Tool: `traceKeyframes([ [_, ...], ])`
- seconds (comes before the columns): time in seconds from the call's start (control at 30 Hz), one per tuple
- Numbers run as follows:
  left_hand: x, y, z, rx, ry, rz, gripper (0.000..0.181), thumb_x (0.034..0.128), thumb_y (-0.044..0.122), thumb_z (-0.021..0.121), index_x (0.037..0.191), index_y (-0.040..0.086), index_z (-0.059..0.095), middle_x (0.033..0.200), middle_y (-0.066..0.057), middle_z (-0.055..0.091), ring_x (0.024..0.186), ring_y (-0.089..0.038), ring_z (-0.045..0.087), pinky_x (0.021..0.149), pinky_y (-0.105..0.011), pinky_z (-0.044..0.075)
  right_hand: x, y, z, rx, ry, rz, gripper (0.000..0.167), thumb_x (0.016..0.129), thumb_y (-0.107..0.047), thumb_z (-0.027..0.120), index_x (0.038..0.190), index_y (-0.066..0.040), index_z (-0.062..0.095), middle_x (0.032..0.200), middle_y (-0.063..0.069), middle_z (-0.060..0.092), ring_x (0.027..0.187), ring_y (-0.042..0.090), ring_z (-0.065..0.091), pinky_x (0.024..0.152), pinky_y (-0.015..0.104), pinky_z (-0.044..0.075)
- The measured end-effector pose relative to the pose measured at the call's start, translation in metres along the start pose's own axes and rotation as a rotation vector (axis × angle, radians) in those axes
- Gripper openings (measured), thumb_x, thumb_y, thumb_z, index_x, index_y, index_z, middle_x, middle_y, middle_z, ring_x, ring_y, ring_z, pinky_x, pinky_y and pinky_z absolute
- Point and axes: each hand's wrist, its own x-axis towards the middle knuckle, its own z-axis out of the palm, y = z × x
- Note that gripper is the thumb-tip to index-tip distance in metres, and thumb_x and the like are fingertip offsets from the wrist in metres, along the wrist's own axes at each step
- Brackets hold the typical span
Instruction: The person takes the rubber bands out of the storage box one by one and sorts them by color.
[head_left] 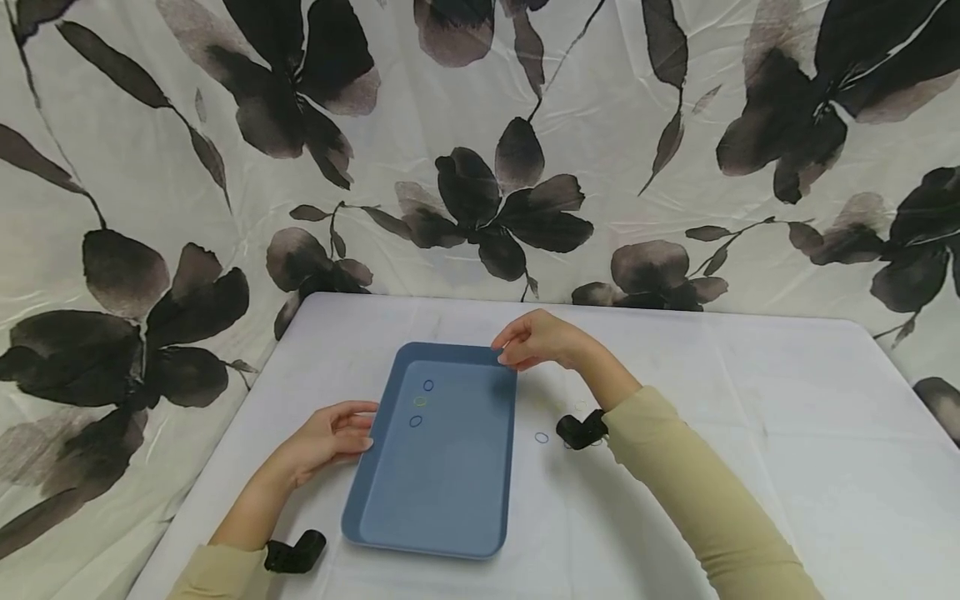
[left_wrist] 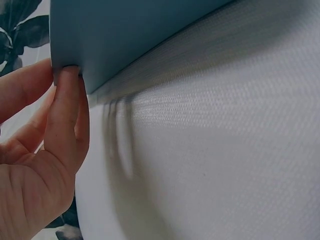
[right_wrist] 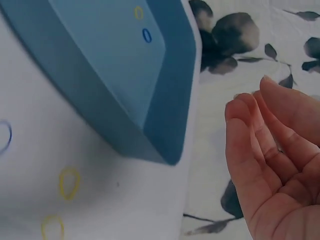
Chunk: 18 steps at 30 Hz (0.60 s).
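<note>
A blue rectangular tray (head_left: 438,492) lies on the white-covered table, its long sides running away from me. Inside it, near the far left, are two thin blue rings (head_left: 416,422) and a yellow ring (head_left: 420,402) between them. My left hand (head_left: 330,437) is at the tray's left edge; in the left wrist view its thumb and fingers (left_wrist: 64,117) pinch the tray's rim (left_wrist: 67,55). My right hand (head_left: 551,340) is by the far right corner. In the right wrist view this hand (right_wrist: 280,170) is loosely curled, apart from the tray (right_wrist: 175,110), with nothing visibly held.
Right of the tray, several more thin rings lie on the table, among them a blue ring (head_left: 542,437) and a yellow ring (right_wrist: 69,183). My right forearm passes over some of them. A floral cloth (head_left: 480,275) hangs behind the table's far edge.
</note>
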Motion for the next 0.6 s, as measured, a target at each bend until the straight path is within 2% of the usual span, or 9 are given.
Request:
traceKeyframes([
  [0.13, 0.000, 0.001, -0.001, -0.009, -0.005, 0.009, 0.065, 0.0836, -0.003, 0.063, 0.138, -0.012, 0.029, 0.116, -0.022, 0.053, 0.093, -0.014, 0.060, 0.075, -0.028, 0.052, 0.013, 0.003, 0.016, 0.032, -0.011, -0.007, 0.028, 0.080, 0.003, 0.067, 0.108, 0.009, 0.063, 0.071, 0.000, 0.064, 0.069, 0.011, 0.061, 0.073, 0.031, 0.053],
  [0.33, 0.000, 0.002, 0.000, -0.009, 0.005, 0.004, 0.064, 0.0830, -0.003, 0.063, 0.137, -0.012, 0.030, 0.117, -0.023, 0.052, 0.093, -0.014, 0.059, 0.075, -0.027, 0.051, 0.031, 0.010, 0.041, 0.053, 0.017, 0.002, 0.028, 0.079, 0.004, 0.069, 0.105, 0.009, 0.065, 0.072, 0.002, 0.065, 0.068, 0.012, 0.062, 0.072, 0.032, 0.053],
  [0.6, -0.001, 0.002, 0.000, -0.007, 0.009, 0.008, 0.064, 0.0825, -0.004, 0.063, 0.137, -0.013, 0.030, 0.115, -0.023, 0.053, 0.091, -0.014, 0.059, 0.073, -0.027, 0.051, 0.042, 0.011, 0.066, 0.050, 0.041, -0.017, 0.028, 0.078, 0.005, 0.069, 0.105, 0.009, 0.065, 0.074, 0.006, 0.067, 0.068, 0.012, 0.061, 0.072, 0.031, 0.053],
])
